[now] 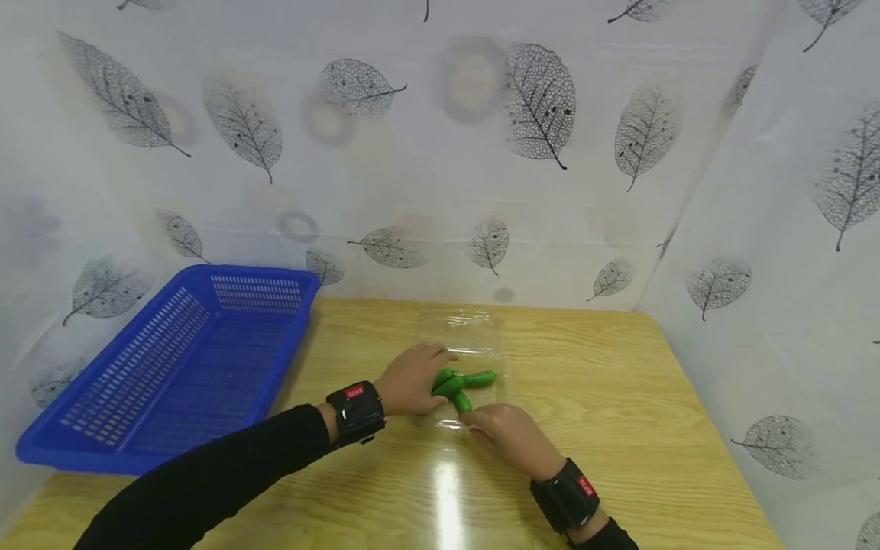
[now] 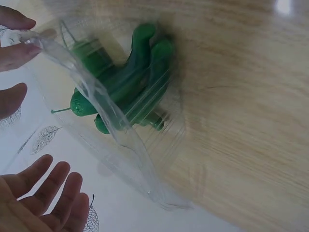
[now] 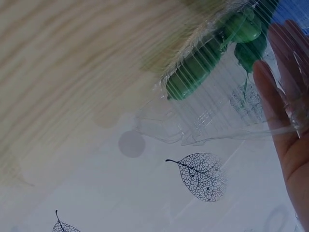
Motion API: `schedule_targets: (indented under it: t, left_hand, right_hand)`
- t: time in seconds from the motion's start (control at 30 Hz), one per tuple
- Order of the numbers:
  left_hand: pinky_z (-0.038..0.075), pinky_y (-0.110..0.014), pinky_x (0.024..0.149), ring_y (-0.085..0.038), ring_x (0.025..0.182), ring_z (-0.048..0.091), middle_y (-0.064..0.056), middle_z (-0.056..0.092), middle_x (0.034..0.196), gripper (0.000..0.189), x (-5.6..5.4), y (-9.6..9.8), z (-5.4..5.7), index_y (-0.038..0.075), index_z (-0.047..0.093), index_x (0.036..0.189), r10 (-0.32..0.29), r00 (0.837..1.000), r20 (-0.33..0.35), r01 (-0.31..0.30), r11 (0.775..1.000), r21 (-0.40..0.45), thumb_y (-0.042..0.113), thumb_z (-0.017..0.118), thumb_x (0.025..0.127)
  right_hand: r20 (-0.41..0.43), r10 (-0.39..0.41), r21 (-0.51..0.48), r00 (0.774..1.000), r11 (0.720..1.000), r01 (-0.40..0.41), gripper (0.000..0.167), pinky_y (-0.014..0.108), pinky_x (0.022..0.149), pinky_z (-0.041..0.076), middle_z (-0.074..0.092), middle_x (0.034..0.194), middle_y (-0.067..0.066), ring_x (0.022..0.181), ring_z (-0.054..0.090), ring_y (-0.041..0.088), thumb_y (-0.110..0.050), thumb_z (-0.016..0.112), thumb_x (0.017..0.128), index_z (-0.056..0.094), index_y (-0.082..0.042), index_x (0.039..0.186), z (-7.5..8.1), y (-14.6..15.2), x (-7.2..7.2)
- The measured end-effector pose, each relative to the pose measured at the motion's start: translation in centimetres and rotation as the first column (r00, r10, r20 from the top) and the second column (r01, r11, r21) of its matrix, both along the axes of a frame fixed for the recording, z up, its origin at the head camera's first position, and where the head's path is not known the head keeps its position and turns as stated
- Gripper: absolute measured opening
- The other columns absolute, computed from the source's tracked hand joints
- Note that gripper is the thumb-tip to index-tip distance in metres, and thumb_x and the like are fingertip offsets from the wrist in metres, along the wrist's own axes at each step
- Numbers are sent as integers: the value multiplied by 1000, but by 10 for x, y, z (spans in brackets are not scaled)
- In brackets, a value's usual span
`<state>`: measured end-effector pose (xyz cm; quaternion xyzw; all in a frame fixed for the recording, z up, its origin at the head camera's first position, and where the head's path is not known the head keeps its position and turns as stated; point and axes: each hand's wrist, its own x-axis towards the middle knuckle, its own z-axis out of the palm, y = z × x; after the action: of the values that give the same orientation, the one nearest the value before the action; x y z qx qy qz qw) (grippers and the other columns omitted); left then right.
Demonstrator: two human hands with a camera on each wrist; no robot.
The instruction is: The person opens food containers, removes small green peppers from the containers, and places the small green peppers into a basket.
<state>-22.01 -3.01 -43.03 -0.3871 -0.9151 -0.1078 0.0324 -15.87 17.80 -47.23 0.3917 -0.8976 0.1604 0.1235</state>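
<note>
Several glossy green vegetables (image 1: 452, 384), stubby and cucumber-like, lie bunched at the table's middle. Thin stalks show on some green vegetables (image 2: 137, 82) in the left wrist view. Clear ribbed plastic, seemingly a bag (image 1: 462, 328), lies around and behind them, its loose edge raised. My left hand (image 1: 412, 378) is at their left, fingers and thumb spread. Nearer to me, my right hand (image 1: 512, 439) pinches the plastic at the near side; part of its grip is hidden. Through the plastic in the right wrist view, green vegetables (image 3: 195, 72) lie beside outstretched fingers.
A blue perforated basket (image 1: 206, 367) stands on the left of the wooden table (image 1: 605, 397). White sheeting (image 1: 426, 176) printed with leaves rises behind the table and along both sides.
</note>
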Motion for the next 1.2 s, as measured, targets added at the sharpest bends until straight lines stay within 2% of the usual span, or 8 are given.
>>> schedule_targets:
  t: [0.17, 0.27, 0.4, 0.53, 0.67, 0.83, 1.03, 1.2]
  left_hand:
    - [45, -40, 97, -26, 114, 54, -9, 55, 125, 66, -10, 11, -4, 8, 51, 130, 27, 1000, -10, -28, 996, -83, 36, 76, 75]
    - [46, -39, 96, -26, 113, 55, -9, 56, 124, 67, -14, 15, -9, 9, 52, 129, 53, 999, 11, -52, 994, -97, 39, 77, 74]
    - [47, -38, 94, -24, 109, 55, -8, 56, 121, 65, -18, 18, -13, 10, 53, 125, 83, 994, 76, -78, 995, -66, 40, 77, 73]
    - [49, -30, 80, -17, 94, 54, -6, 55, 108, 53, -17, 19, -15, 9, 56, 116, 109, 983, 149, -108, 994, -18, 34, 78, 74]
    - [46, -24, 69, -11, 81, 50, -4, 53, 96, 46, -12, 24, -20, 8, 55, 108, 98, 978, 183, -100, 995, -1, 26, 80, 73]
    - [44, -20, 64, -9, 77, 49, -2, 53, 94, 43, -8, 27, -29, 8, 54, 106, 105, 980, 170, -105, 994, -13, 20, 79, 73]
    - [41, -21, 59, -10, 74, 46, 0, 48, 88, 37, -6, 30, -34, 9, 54, 102, 120, 981, 154, -122, 993, 6, 9, 75, 72]
    - [43, -22, 60, -11, 73, 49, -1, 48, 85, 30, -4, 33, -40, 8, 57, 98, 141, 988, 64, -141, 990, 8, 2, 69, 71]
  right_hand:
    - [33, -9, 6, 999, 1000, 9, 21, 20, 66, 52, 73, 87, -3, 77, 67, 7, -9, 74, 78, 71, -13, 98, 2, -1, 0]
    - [46, -9, 8, 999, 1000, 9, 20, 20, 67, 53, 73, 88, -3, 78, 67, 8, -9, 73, 78, 71, -13, 98, 2, -1, 1]
    - [39, -3, 2, 999, 1000, 3, 21, 20, 67, 53, 73, 88, -3, 78, 67, 7, -9, 73, 78, 71, -13, 98, 0, -1, 1]
    - [22, 7, -6, 1000, 1000, -7, 20, 20, 66, 52, 73, 87, -5, 77, 67, 6, -9, 73, 78, 71, -14, 97, 0, -1, 0]
    - [47, 4, -14, 999, 1000, -4, 20, 19, 65, 52, 72, 86, -6, 76, 66, 4, -8, 73, 78, 71, -15, 96, 4, -1, -1]
    - [71, -2, -11, 997, 1000, 3, 19, 18, 65, 51, 72, 86, -6, 77, 66, 4, -8, 73, 78, 71, -15, 96, 6, 0, 0]
    - [70, -10, -11, 997, 1000, 11, 19, 18, 65, 51, 72, 86, -7, 76, 65, 3, -8, 73, 79, 71, -16, 96, 4, 0, -1]
    - [60, -10, -4, 998, 1000, 11, 21, 18, 66, 51, 72, 87, -7, 78, 66, 3, -10, 73, 79, 71, -16, 98, 3, 1, -1]
